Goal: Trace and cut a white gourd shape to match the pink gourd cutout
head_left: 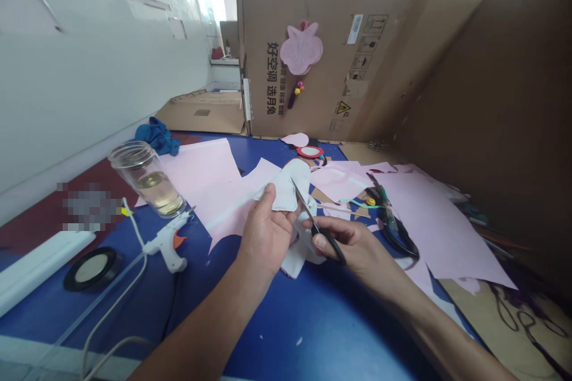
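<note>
Above the middle of the blue table, a white piece is pinched in the left hand; the right hand grips black-handled scissors, blades over the piece. Pink sheets lie around, a glue gun and glass jar left.

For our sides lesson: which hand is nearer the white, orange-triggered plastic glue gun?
Left. The left hand is right of the glue gun; the right hand is farther right.
</note>
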Tool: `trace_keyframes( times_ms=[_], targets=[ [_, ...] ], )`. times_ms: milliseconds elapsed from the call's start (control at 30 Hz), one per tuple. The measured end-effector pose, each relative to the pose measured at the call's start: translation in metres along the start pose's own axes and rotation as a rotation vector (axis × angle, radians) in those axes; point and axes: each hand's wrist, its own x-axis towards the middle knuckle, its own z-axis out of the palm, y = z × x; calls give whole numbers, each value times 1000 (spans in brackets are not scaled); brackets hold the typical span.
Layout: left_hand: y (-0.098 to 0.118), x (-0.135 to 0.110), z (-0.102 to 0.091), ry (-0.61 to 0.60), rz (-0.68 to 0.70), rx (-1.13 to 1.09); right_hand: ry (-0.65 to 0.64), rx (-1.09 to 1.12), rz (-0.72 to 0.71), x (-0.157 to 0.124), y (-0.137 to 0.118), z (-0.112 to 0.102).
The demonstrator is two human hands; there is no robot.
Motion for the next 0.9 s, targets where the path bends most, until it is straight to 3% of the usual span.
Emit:
trace_keyframes(
  times_ms=[400,900],
  targets=[
    [5,4,-2,14,78,29,-34,49,19,-1,3,0],
    [7,6,-6,8,71,78,-71,57,0,-1,4,-1]
  ],
)
